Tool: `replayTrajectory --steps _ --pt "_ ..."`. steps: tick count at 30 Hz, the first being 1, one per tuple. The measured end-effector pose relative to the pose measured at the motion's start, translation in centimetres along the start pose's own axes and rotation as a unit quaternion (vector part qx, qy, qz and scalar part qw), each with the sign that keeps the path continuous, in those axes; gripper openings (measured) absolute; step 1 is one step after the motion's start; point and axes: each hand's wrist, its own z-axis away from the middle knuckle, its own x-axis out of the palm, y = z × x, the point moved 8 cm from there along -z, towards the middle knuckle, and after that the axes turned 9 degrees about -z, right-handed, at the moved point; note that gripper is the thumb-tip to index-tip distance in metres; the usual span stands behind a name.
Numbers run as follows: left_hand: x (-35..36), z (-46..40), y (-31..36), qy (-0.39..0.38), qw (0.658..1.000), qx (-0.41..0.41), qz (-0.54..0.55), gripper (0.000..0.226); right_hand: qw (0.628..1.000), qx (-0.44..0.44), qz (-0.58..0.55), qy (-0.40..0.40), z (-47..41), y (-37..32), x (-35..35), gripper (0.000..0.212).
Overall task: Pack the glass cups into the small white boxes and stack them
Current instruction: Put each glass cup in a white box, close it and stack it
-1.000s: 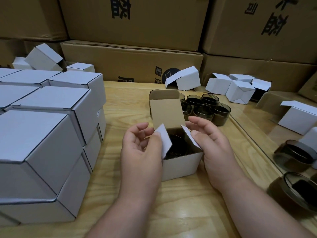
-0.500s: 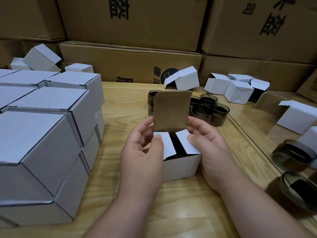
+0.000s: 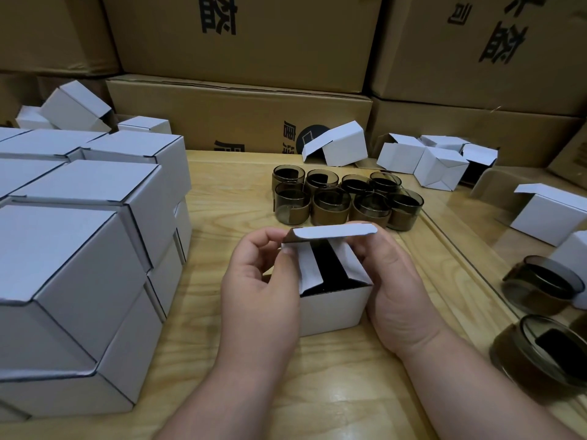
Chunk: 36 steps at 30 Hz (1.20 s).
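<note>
the small white box (image 3: 333, 309) on the table (image 3: 222, 201) is gripped by the left hand (image 3: 263, 287) and the right hand (image 3: 397, 290); its lid (image 3: 333, 231) is pinched by curled fingers.

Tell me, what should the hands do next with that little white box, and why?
Probably fold the top lid down and tuck it in. The small white box has both side flaps already folded inward, with a dark gap between them, and the left hand and right hand hold the lid bent over the opening. Then it could join the stack of closed boxes.
</note>
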Motion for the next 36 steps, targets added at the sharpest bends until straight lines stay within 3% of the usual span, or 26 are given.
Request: replayTrajectory --steps 6,13,16,21,32,36 --pt "0.01 -0.01 0.20 0.000 1.000 0.002 0.000 0.039 0.999 0.035 -0.003 -0.008 0.21 0.11 0.34 0.080" --pt "-0.16 0.08 -0.44 0.001 0.999 -0.039 0.024 0.032 0.999 0.028 -0.006 -0.018 0.22 -0.24 0.36 0.046" --pt "0.13 0.24 -0.51 -0.017 0.995 -0.064 0.068 0.022 0.999 0.031 0.010 -0.016 0.30 -0.15 0.34 0.046" --pt "0.44 0.46 0.30 -0.038 0.996 -0.026 0.075 0.032 1.000 0.016 0.015 0.009 0.32 -0.47 0.26 0.043" --pt "0.46 0.43 0.22 -0.033 0.997 -0.019 0.061 0.031 0.996 0.000 0.028 0.084 0.27 -0.56 -0.37 0.040" --pt "0.41 0.30 -0.06 -0.026 0.997 -0.026 0.063 0.016 0.996 0.001 0.037 0.086 0.31 -0.49 -0.51 0.047"
